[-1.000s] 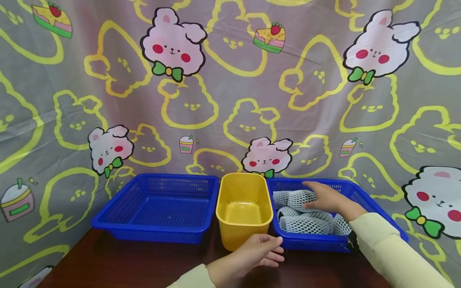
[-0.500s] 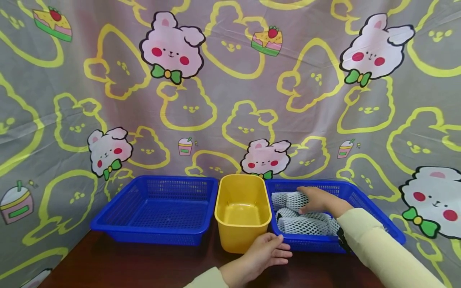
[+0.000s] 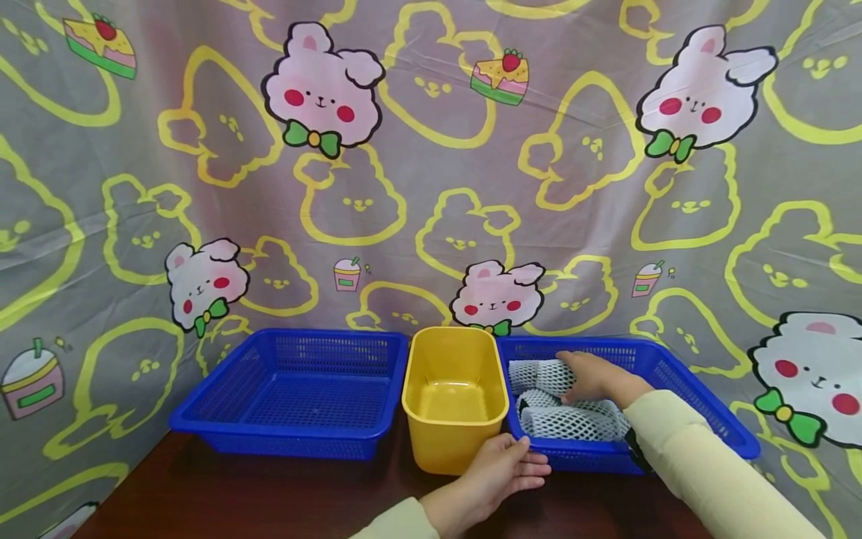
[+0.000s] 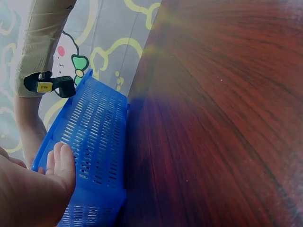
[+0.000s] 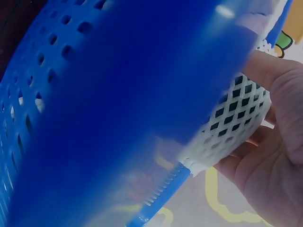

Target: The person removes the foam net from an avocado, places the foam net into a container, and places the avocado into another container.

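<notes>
My right hand (image 3: 594, 376) is inside the right blue basket (image 3: 579, 445), gripping an object wrapped in white foam netting (image 3: 547, 374). In the right wrist view, thumb and fingers curl round the netted object (image 5: 236, 111); something dark shows through the mesh, but its kind is hidden. Other netted objects (image 3: 569, 423) lie in front of it in the basket. My left hand (image 3: 494, 475) is by that basket's front left corner, its fingers fairly straight and holding nothing. Its thumb is close to the rim; whether it touches, I cannot tell.
A yellow bin (image 3: 454, 442) stands between the right basket and another blue basket (image 3: 289, 430) at left. All three are on a dark reddish wooden table (image 3: 269, 494). A patterned curtain (image 3: 417, 165) hangs right behind them.
My right hand has moved left and slightly down onto the netted object and closed round it. My left hand has shifted slightly right along the basket's front corner.
</notes>
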A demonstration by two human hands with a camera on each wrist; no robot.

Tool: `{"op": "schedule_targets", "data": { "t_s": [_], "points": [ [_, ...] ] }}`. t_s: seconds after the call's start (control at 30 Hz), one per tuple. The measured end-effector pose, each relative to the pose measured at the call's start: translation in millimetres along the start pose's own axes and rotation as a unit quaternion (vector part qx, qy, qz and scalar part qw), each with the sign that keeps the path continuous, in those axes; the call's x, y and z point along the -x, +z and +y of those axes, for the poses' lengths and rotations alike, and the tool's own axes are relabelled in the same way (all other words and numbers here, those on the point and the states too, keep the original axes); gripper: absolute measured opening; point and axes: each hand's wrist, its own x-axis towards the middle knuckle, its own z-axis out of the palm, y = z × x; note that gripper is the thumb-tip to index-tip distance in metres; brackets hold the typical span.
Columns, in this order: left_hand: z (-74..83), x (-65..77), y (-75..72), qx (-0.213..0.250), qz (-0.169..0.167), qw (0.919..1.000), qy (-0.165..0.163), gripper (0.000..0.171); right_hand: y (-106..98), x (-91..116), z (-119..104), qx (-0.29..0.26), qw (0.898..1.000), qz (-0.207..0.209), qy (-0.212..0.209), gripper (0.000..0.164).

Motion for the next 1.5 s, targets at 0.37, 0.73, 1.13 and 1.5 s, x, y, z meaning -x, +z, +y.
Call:
{"op": "schedule_targets", "data": {
  "t_s": [0.37, 0.73, 1.13, 1.5],
  "points": [
    [0.2, -0.2, 1.9, 0.006, 0.001, 1.0000, -0.001, 0.019, 3.0, -0.7, -1.4, 0.014, 1.000, 0.006, 0.016, 0.079],
    [1.5, -1.8, 1.9, 0.001, 0.007, 0.9999, -0.015, 0.021, 4.6, -2.1, -1.9, 0.038, 0.999, 0.023, 0.003, 0.076],
    [3.0, -1.5, 0.8, -0.008, 0.004, 0.9997, -0.021, 0.022, 4.2, -0.6, 0.2, 0.050, 0.998, 0.040, -0.021, 0.067],
    [5.4, -2.2, -0.6, -0.016, -0.002, 0.9995, -0.029, 0.021, -8.8, 6.8, 4.0, 0.013, 0.998, 0.062, -0.027, 0.073]
  ]
}}
